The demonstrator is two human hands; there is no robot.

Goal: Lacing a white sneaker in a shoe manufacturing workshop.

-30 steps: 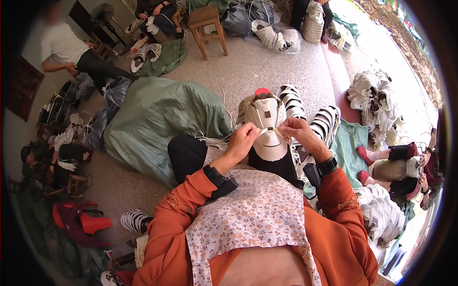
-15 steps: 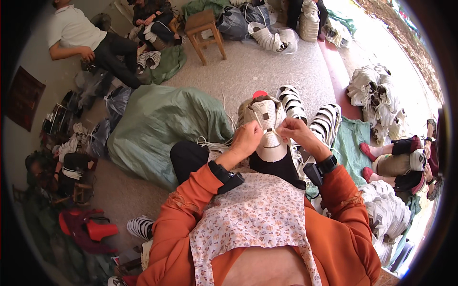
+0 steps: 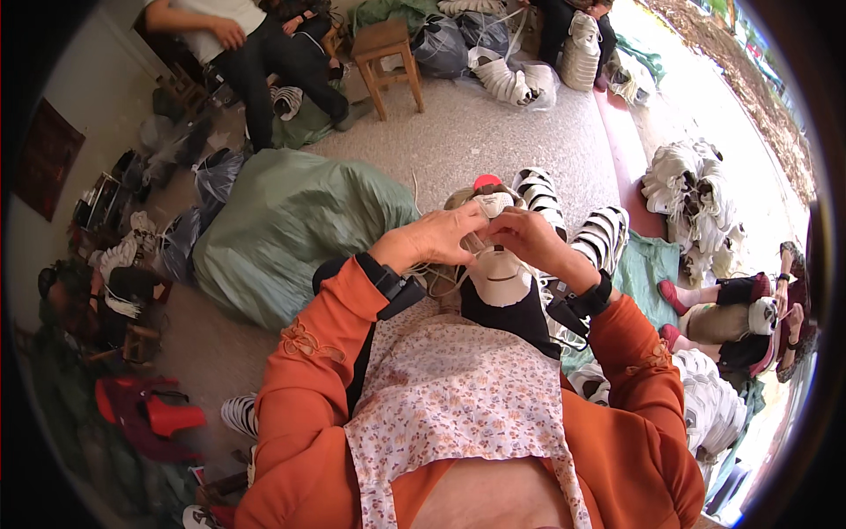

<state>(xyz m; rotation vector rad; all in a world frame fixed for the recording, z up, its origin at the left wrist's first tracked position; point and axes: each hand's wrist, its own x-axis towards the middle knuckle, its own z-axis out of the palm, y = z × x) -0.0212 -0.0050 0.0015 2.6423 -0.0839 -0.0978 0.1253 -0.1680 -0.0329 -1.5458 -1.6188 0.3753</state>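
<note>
A white shoe upper (image 3: 500,280) with a perforated toe lies toe toward me over my dark-trousered knees. My left hand (image 3: 434,236) bends round its lacing area from the left, thumb below and fingers above, gripping it. From the right, my right hand (image 3: 531,242) reaches over the same spot with its fingertips pinched together; what they hold is hidden. A pale lace (image 3: 445,280) trails beside the upper near my left hand. Just beyond my hands is a small red piece (image 3: 486,182). Strapped black-and-white shoe uppers (image 3: 540,196) lie nested in rows to the right.
A big green sack (image 3: 295,238) bulges at my left. Farther off stand a wooden stool (image 3: 385,66) and dark bags (image 3: 441,46). White upper bundles (image 3: 692,189) lie at right, near a seated co-worker's red shoes (image 3: 671,298). A person in dark trousers (image 3: 282,84) stands far left.
My hands have left the narrow spot above the toe and moved farther up the upper, closer together, now covering its lacing area. The person at far left has shifted to the right.
</note>
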